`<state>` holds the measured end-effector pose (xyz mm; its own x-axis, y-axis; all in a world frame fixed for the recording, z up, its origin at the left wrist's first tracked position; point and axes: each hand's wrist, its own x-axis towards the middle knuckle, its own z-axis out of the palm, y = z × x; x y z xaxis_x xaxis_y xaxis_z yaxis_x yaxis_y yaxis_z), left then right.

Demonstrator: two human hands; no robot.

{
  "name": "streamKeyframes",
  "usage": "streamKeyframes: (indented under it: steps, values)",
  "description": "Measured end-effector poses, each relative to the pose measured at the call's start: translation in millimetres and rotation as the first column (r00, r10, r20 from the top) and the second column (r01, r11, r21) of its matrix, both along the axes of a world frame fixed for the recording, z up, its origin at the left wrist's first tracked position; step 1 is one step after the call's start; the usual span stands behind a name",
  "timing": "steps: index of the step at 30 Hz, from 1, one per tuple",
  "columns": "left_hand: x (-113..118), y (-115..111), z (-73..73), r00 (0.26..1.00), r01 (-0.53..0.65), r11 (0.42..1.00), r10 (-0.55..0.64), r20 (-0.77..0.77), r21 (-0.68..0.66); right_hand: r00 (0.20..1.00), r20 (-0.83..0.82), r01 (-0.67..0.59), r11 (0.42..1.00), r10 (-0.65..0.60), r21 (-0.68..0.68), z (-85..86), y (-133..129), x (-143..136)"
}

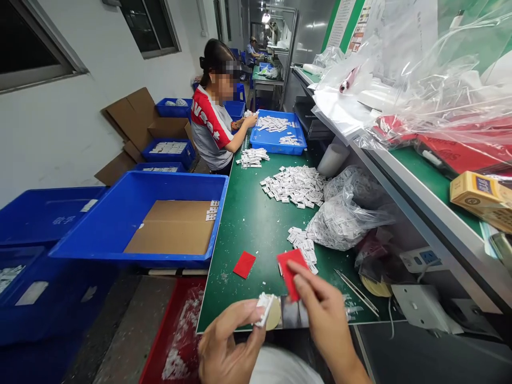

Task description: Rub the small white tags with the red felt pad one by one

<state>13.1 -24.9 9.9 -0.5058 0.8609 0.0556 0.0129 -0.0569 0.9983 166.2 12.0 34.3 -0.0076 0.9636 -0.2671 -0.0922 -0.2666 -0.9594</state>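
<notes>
Between the thumb and fingers of my left hand (234,338) is a small white plastic part (264,309), held above the table's near edge. My right hand (326,312) pinches a red square sheet (292,272) just right of it. Another red square (244,264) lies flat on the green table (240,224). Behind the held sheet is a small group of white parts (302,242), partly hidden by it. A larger heap of white parts (296,184) sits farther back.
A clear bag of white parts (340,224) and tweezers (358,293) lie at the right. A large blue bin (136,256) stands left, cardboard inside. Beyond, a person (216,128) works beside a blue tray (276,146). A shelf (400,181) overhangs the right side.
</notes>
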Motion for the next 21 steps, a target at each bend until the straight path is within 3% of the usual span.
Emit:
streamKeyframes:
  steps: [1, 4, 5, 6, 7, 8, 11, 13, 15, 17, 21]
  values:
    - [1, 0, 1.4, 0.998, -0.029, 0.998, 0.032, -0.057, 0.055, 0.996, 0.009, 0.086, 0.996, -0.086, -0.002, 1.1, 1, 1]
    - [4, 3, 10.7, 0.982, -0.037, 0.957, 0.089, -0.169, 0.286, 0.978, -0.084, -0.187, 0.981, 0.191, 0.053, -0.1, 7, 5]
    - [3, 4, 14.7, 0.989, -0.035, 0.946, 0.078, -0.122, 0.322, 0.984, -0.081, -0.156, 0.987, 0.158, 0.03, -2.1, 10, 6]
    - [1, 6, 18.6, 0.998, -0.049, 0.946, 0.061, -0.029, 0.321, 0.999, -0.048, -0.005, 1.0, 0.005, 0.005, -4.1, 12, 7]
    - [-2, 9, 21.9, 0.994, -0.063, 0.959, 0.035, 0.106, 0.277, 0.99, -0.022, 0.142, 0.99, -0.142, -0.001, -5.5, 13, 8]
    - [-6, 12, 24.1, 0.964, -0.052, 0.98, -0.002, 0.267, 0.193, 0.982, -0.008, 0.19, 0.982, -0.19, -0.01, -5.9, 12, 8]
    - [-19, 22, 23.9, 0.711, 0.151, 0.985, -0.048, 0.702, -0.086, 0.996, -0.015, 0.083, 0.996, -0.083, 0.038, 2.0, -3, 8]
    - [-21, 25, 20.6, 0.521, 0.312, 0.928, 0.012, 0.854, -0.203, 0.999, -0.008, -0.049, 0.991, 0.051, 0.124, 11.8, -17, 8]
    - [-18, 24, 18.5, 0.386, 0.43, 0.87, 0.065, 0.92, -0.242, 0.974, 0.045, -0.228, 0.943, 0.224, 0.243, 19.0, -25, 7]
    - [-12, 21, 19.3, 0.323, 0.509, 0.834, 0.046, 0.945, -0.214, 0.947, 0.148, -0.319, 0.889, 0.285, 0.328, 19.7, -23, 7]
    - [-6, 18, 24.3, 0.365, 0.548, 0.829, -0.115, 0.924, -0.114, 0.985, 0.166, 0.001, 0.959, -0.05, 0.283, 10.4, -10, 11]
